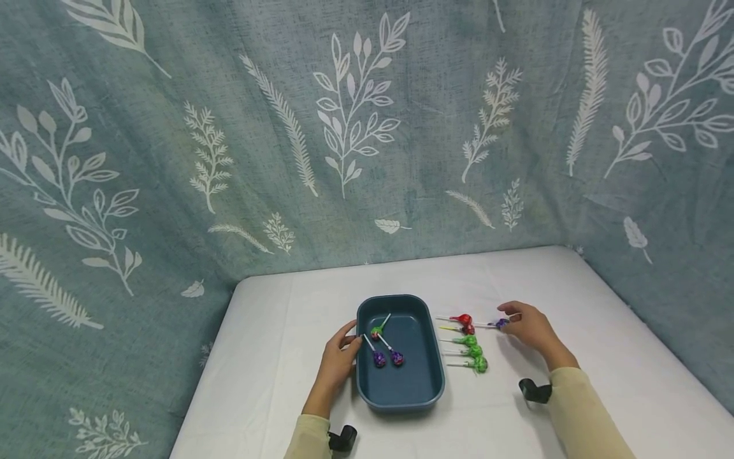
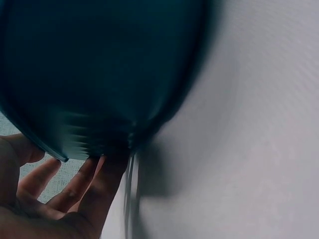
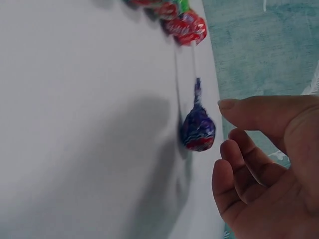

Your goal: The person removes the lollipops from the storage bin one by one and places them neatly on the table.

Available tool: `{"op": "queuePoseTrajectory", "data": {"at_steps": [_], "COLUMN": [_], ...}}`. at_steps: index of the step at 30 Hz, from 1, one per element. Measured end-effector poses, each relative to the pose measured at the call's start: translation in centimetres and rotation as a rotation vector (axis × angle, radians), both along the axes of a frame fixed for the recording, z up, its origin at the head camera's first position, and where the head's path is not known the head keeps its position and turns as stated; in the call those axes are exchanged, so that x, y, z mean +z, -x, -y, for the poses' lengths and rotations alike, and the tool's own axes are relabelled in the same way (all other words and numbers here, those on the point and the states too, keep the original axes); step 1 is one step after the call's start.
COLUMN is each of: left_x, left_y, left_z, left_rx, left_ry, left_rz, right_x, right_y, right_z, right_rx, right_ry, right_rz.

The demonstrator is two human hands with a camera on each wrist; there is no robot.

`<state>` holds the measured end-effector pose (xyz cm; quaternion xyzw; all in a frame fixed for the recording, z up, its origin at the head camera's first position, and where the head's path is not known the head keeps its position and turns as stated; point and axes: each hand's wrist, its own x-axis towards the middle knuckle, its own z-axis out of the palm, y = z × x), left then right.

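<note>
A dark blue tray (image 1: pixel 401 389) holds a green lollipop (image 1: pixel 376 332) and two purple lollipops (image 1: pixel 380 359). My left hand (image 1: pixel 338 360) is at the tray's left side, with fingertips (image 2: pixel 92 164) against its outer wall near the rim. On the right, my right hand (image 1: pixel 530 328) hovers by a purple-wrapped lollipop (image 3: pixel 198 130) on the white cloth. In the right wrist view its thumb and fingers are spread, with a gap between them and the candy. That lollipop's white stick points left, toward a red lollipop (image 1: pixel 464 319).
Between the tray and my right hand, several lollipops lie in a column, including a dark red one with a yellow stick (image 1: pixel 467 329) and a green one (image 1: pixel 479 364). A white cloth (image 1: pixel 304 319) covers the table. Patterned green-blue fabric (image 1: pixel 275 159) hangs behind and beside it.
</note>
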<state>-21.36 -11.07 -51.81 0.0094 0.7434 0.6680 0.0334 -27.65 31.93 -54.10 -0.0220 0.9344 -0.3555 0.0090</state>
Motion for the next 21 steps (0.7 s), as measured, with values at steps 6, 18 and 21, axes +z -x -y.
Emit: {"op": "queuePoseTrajectory", "data": {"at_steps": [6,18,21], "left_x": [0.1,-1.3,-2.7], "left_y": [-0.1,0.8,1.5], "left_z": [0.0,0.0,0.1], "left_rx": [-0.004,0.000,0.011], "left_ry": [0.001,-0.010,-0.011], "left_rz": [0.002,0.002,0.003], "right_x": [1.3,3.4,3.7], "right_y": [-0.2,-0.6,-0.5], "right_z": [1.5,6.1,7.3], "right_rx": [-0.008,0.035,0.047], "right_ry": [0.009,0.074,0.092], "right_rz": [-0.051,-0.141,-0.150]}}
